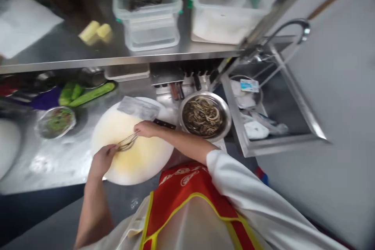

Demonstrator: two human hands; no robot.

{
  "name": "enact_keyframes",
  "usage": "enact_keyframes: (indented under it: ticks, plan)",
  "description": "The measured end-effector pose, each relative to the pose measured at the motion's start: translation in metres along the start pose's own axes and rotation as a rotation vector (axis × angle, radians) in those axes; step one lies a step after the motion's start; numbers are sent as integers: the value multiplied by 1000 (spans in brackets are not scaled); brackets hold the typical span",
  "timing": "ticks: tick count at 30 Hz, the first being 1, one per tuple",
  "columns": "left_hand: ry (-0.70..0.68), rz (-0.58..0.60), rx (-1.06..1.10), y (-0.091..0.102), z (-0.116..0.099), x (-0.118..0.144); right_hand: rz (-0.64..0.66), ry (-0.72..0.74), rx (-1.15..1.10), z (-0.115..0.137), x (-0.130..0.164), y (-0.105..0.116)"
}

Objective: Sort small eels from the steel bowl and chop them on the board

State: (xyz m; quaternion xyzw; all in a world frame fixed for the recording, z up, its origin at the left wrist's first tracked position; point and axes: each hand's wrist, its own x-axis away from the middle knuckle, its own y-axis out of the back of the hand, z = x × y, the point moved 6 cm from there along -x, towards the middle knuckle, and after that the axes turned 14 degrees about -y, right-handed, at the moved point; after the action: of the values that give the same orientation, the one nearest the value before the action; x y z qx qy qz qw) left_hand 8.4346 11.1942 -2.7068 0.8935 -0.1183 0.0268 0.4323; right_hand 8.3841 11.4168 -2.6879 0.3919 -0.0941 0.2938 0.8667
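Both my hands are over a round white cutting board (152, 160) with a yellowed middle. Between them runs a small bunch of long, thin, brown eel-like strips (127, 143). My left hand (102, 160) pinches the strips' near left end, and my right hand (146, 129) has its fingers closed on the far right end. A cleaver (137, 108) lies across the back of the board; its black handle passes just beyond my right hand. Right of the board stands a steel bowl (227, 119) with many similar strips (202, 116) inside.
A steel shelf (96, 61) above the counter carries plastic tubs (152, 31) and yellow pieces (95, 33). Knives (175, 90) sit in a rack behind the board. Left are a small bowl of chopped greens (58, 121) and a green gourd (93, 94). A sink (281, 140) stands right.
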Motion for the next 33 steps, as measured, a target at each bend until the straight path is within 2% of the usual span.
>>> enact_keyframes:
  ticks: [2, 4, 7, 9, 11, 13, 15, 17, 19, 22, 24, 28, 31, 33]
  plan:
    - [-26, 58, -89, -7, 8, -4, -52, -7, 84, -9, 5, 1]
    - [-76, 69, -155, -8, 7, -7, -133, -20, 93, -24, 25, 13]
    - [-110, 37, -209, -2, -7, -11, -296, -96, 47, -61, 78, 53]
    - [-106, 27, -205, 0, -21, -16, -411, -258, 65, -101, 122, 87]
    - [-140, 32, -164, -4, -41, -25, -505, -451, 140, -145, 165, 120]
    - [-215, 42, -103, -14, -69, -36, -536, -622, 263, -183, 202, 140]
    - [-313, 60, -37, -28, -104, -47, -418, -748, 395, -211, 225, 142]
    - [-418, 95, 29, -45, -143, -56, -300, -811, 450, -228, 238, 137]
    - [-529, 132, 95, -63, -182, -62, -254, -814, 433, -232, 242, 133]
    - [-667, 180, 205, -89, -236, -66, -282, -745, 339, -225, 245, 138]
    - [-707, 235, 295, -110, -266, -66, -361, -651, 71, -215, 248, 148]
    - [-749, 369, 528, -158, -318, -64, -524, -410, -681, -189, 257, 168]
    - [-732, 506, 713, -192, -346, -61, -607, -282, -975, -169, 259, 179]
    - [-653, 577, 809, -208, -353, -59, -668, -239, -1080, -163, 260, 185]
